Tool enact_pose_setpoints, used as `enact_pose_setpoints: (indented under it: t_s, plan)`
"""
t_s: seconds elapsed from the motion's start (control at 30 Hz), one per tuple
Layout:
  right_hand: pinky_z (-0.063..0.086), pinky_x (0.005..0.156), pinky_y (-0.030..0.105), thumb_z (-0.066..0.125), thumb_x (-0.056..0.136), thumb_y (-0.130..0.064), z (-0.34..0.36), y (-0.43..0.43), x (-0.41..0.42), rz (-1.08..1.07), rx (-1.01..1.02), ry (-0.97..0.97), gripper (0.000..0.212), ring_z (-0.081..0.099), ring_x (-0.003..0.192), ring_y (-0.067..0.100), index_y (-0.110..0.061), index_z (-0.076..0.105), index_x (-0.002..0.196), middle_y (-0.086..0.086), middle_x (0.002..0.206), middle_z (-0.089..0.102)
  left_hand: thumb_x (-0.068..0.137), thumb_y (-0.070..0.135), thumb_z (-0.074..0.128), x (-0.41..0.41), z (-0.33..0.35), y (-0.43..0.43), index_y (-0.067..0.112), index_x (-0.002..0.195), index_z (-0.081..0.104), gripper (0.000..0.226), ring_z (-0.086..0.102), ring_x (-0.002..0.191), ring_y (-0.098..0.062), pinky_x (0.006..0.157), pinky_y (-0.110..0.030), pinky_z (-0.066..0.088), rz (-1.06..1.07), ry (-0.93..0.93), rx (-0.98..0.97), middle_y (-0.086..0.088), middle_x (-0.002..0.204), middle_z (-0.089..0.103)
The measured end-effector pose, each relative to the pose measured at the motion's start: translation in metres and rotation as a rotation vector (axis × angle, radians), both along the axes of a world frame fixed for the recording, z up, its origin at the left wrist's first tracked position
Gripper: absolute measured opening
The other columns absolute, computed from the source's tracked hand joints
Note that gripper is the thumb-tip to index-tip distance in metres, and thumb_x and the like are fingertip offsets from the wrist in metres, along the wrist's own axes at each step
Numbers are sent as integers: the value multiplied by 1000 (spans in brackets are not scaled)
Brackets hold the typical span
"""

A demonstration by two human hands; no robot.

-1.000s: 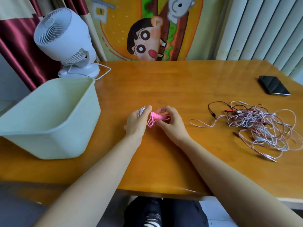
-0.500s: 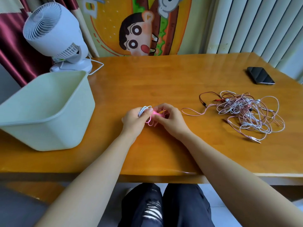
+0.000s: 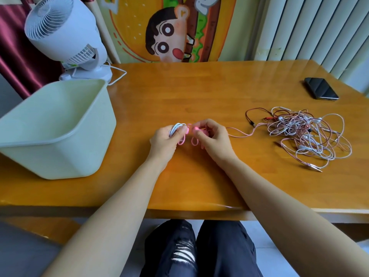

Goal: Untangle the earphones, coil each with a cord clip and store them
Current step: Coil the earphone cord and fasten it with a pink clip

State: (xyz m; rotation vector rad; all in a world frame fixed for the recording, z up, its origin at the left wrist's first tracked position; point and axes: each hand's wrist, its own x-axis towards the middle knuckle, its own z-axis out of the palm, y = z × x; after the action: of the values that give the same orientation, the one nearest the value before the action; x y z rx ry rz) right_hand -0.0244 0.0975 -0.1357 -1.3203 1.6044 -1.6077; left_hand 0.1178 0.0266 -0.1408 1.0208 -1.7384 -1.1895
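My left hand [image 3: 165,139] grips a coiled white earphone cord [image 3: 176,127] at the middle of the wooden table [image 3: 199,92]. Its fingertips also pinch one end of a pink cord clip [image 3: 183,139]. My right hand [image 3: 213,139] pinches the other pink end [image 3: 194,141], a small gap apart. A tangled heap of pink, white and red earphones [image 3: 303,134] lies to the right, one pink lead trailing toward my right hand.
A pale green plastic bin [image 3: 58,126] stands open at the left of the table. Behind it a white desk fan [image 3: 65,35] with its cable. A black phone [image 3: 321,88] lies at the far right. My knees show below the table's front edge.
The camera view has shifted. My hands have drawn slightly apart, so the pink clip now shows as two ends, one by each hand. The white coil stays in my left hand.
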Motion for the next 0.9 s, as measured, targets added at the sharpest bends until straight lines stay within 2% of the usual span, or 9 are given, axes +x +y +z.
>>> enact_pose_setpoints:
  t_s: [0.07, 0.13, 0.2, 0.27, 0.43, 0.53, 0.7, 0.8, 0.9]
  plan:
    - [45, 69, 24, 59, 88, -6, -2, 0, -1, -144, -32, 7, 12, 60, 64, 1, -13, 67, 94, 1, 82, 70, 82, 59, 60, 1, 1, 1, 9, 82, 69, 50, 44, 69, -16, 65, -35, 35, 51, 66, 14, -2, 69, 51]
    - [34, 88, 33, 61, 83, -12, -6, -3, -3, -283, 49, 169, 21, 56, 97, 2, -29, 68, 92, -7, 102, 67, 90, 47, 62, 1, 2, 4, 7, 80, 68, 42, 43, 69, -16, 63, -34, 34, 80, 111, 19, -5, 70, 50]
    - [20, 92, 35, 63, 81, -23, -7, -5, -2, -298, 145, 369, 21, 37, 122, 8, -37, 69, 95, -16, 122, 58, 93, 40, 63, 2, 2, 5, 4, 81, 67, 38, 43, 69, -17, 62, -33, 35, 92, 131, 27, -7, 71, 50]
    - [16, 93, 36, 60, 79, -35, -8, -6, 2, -272, 151, 486, 25, 30, 128, 12, -39, 69, 102, -17, 132, 52, 92, 40, 64, 3, 3, 7, -1, 84, 66, 41, 43, 69, -16, 62, -32, 36, 94, 147, 30, -7, 72, 51]
    - [21, 89, 32, 66, 81, -38, -3, 0, 7, -372, -56, 558, 30, 39, 110, 11, -38, 66, 111, -6, 129, 44, 89, 37, 69, 1, 7, 11, 3, 82, 69, 35, 47, 62, -6, 57, -18, 38, 121, 166, 58, 6, 64, 55]
    - [34, 83, 30, 72, 84, -32, -3, 0, 8, -118, -130, 517, 33, 48, 89, 1, -28, 67, 116, -5, 111, 53, 87, 38, 71, 1, 9, 14, 0, 85, 70, 38, 48, 65, -8, 60, -21, 39, 98, 198, 85, 1, 68, 58]
    - [39, 63, 16, 72, 85, -11, 4, 1, 11, -14, -153, 309, 6, 51, 66, 4, -13, 68, 88, -10, 82, 65, 85, 38, 73, -6, 20, 22, 3, 81, 67, 36, 49, 61, -11, 58, -21, 42, 80, 233, 264, -2, 64, 55]
    - [43, 61, 25, 74, 85, -14, 6, 3, 7, 28, -169, 198, 6, 55, 65, 11, -11, 70, 90, -4, 80, 69, 83, 45, 73, -10, 28, 23, 6, 86, 69, 39, 49, 59, -17, 52, -21, 40, 97, 245, 391, -7, 69, 60]
    - [46, 65, 40, 75, 84, -19, 12, 4, 2, 93, -180, 41, 8, 58, 68, 21, -13, 75, 90, 9, 80, 72, 84, 46, 70, -11, 33, 23, 5, 99, 71, 44, 48, 54, -17, 45, -19, 34, 54, 259, 454, -1, 60, 61]
